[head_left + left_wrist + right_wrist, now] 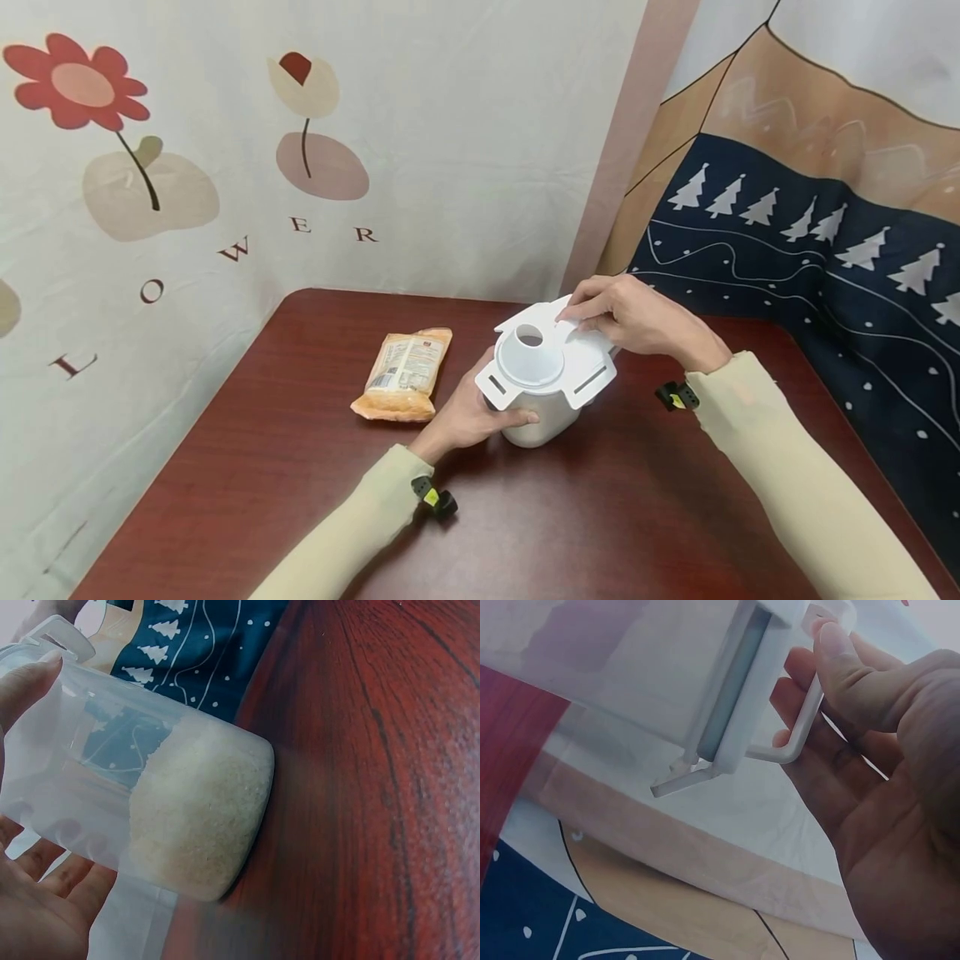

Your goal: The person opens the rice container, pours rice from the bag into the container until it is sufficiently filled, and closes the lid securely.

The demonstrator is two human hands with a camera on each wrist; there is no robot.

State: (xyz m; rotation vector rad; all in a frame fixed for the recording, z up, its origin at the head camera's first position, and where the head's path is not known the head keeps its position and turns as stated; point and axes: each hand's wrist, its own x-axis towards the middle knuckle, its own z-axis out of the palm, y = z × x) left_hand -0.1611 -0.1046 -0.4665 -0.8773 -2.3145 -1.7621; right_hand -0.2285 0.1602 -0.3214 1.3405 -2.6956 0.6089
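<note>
At table (315,508), left hand (471,411) grips jar (538,431), right hand (636,318) pinches lid (592,371); likely stiff, bottom-heavy, best held mid-wall.

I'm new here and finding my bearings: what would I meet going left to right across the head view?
Printed red flower → printed tulip blossom → orange packet with a printed label → white lidded container → navy tree-patterned cloth.
</note>
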